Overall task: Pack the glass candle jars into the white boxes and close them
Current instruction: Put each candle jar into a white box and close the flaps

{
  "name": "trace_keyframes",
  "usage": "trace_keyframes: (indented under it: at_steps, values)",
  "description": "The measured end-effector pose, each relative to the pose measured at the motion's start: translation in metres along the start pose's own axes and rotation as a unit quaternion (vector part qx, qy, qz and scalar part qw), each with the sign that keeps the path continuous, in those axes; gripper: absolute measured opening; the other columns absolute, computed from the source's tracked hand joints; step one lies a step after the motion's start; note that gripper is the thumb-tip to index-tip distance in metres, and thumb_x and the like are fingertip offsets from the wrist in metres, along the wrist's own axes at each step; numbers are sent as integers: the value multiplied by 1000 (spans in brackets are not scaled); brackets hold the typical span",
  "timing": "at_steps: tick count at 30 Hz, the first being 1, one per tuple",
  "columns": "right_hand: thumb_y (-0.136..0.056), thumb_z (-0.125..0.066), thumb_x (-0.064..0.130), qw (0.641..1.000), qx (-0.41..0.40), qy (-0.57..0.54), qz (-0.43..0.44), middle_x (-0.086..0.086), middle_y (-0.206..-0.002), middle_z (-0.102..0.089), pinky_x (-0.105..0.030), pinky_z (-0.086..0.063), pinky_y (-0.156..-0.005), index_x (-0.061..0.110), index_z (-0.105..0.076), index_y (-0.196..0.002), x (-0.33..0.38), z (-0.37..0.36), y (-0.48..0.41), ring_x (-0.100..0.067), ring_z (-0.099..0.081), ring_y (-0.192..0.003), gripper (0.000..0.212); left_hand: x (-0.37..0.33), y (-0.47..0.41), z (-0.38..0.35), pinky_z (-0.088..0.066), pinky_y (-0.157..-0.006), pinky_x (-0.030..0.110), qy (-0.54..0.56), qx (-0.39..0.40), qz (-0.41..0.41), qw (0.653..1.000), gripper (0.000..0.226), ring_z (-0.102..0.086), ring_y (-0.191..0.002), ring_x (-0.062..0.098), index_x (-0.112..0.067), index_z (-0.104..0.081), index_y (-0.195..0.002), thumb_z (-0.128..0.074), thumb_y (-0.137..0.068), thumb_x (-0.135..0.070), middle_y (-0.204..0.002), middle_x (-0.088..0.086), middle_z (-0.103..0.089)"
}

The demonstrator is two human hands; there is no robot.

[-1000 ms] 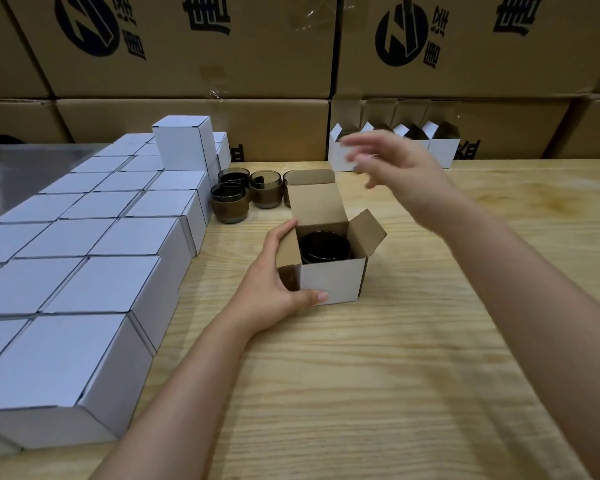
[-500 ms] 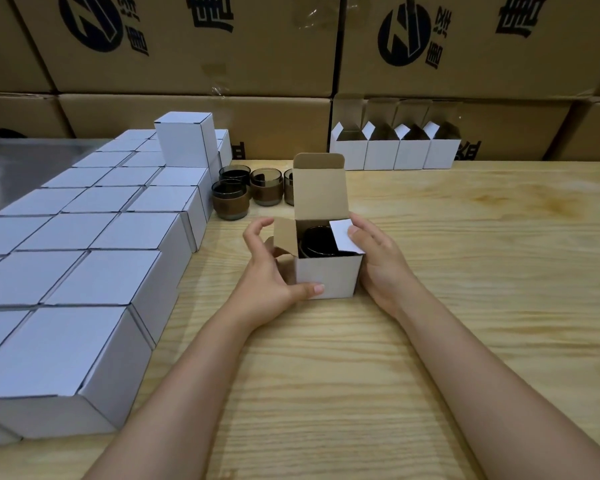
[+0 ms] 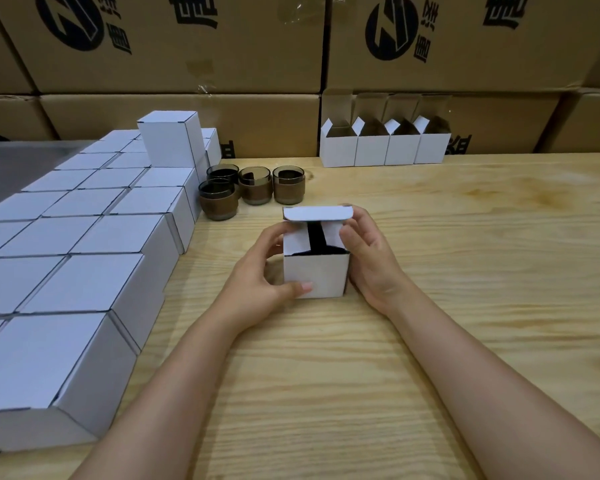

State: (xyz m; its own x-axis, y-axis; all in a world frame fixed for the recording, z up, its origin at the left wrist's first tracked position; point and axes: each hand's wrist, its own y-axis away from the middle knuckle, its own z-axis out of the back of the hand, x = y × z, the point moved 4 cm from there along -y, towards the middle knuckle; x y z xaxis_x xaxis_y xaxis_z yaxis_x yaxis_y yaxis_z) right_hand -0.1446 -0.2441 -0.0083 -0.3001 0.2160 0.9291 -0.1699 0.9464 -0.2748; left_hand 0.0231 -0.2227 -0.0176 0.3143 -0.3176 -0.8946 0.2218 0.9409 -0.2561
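A small white box stands on the wooden table in front of me, its two side flaps folded in and a dark gap between them showing the jar inside. My left hand grips the box's left side, thumb on the front face. My right hand holds the right side, and its fingers curl over the lid flap, which leans forward over the opening. Several loose smoked-glass candle jars with brown bands stand just behind the box.
Rows of closed white boxes fill the left side of the table, one stacked on top at the back. Several open white boxes line the far edge. Large brown cartons form a wall behind.
The right hand came down from above onto the box. Both side flaps have been folded inward, and the tall lid flap has swung forward over the opening.
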Motion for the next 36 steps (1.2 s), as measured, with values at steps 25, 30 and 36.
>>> trace_keyframes:
  at_steps: [25, 30, 36]
  values:
    - [-66, -67, 31, 994, 48, 88, 35, -1, -128, -52, -33, -41, -91, 38, -66, -82, 7, -7, 9, -13, -50, -118, 17, 12, -4, 1, -38, -87, 4, -7, -16, -8, 1000, 82, -52, -107, -15, -43, -26, -112, -86, -67, -11, -123, -7, -55]
    - [-76, -61, 29, 998, 32, 56, 9, 3, -124, -54, -32, -37, -96, 30, -69, -74, 5, -6, 7, -18, -46, -125, 8, -3, 0, -3, -45, -99, 27, -33, -7, -57, 998, 84, -52, -121, 6, -71, -31, -120, -77, -67, -25, -134, -17, -46]
    - [-79, -54, 21, 995, 1, 103, 20, 2, -128, -53, -24, -36, -91, 20, -65, -77, 3, -3, 4, -9, -46, -122, 12, 0, 1, -1, -35, -112, 43, -49, -21, -32, 998, 86, -34, -140, 13, -71, -40, -122, -80, -75, -12, -151, -5, -39]
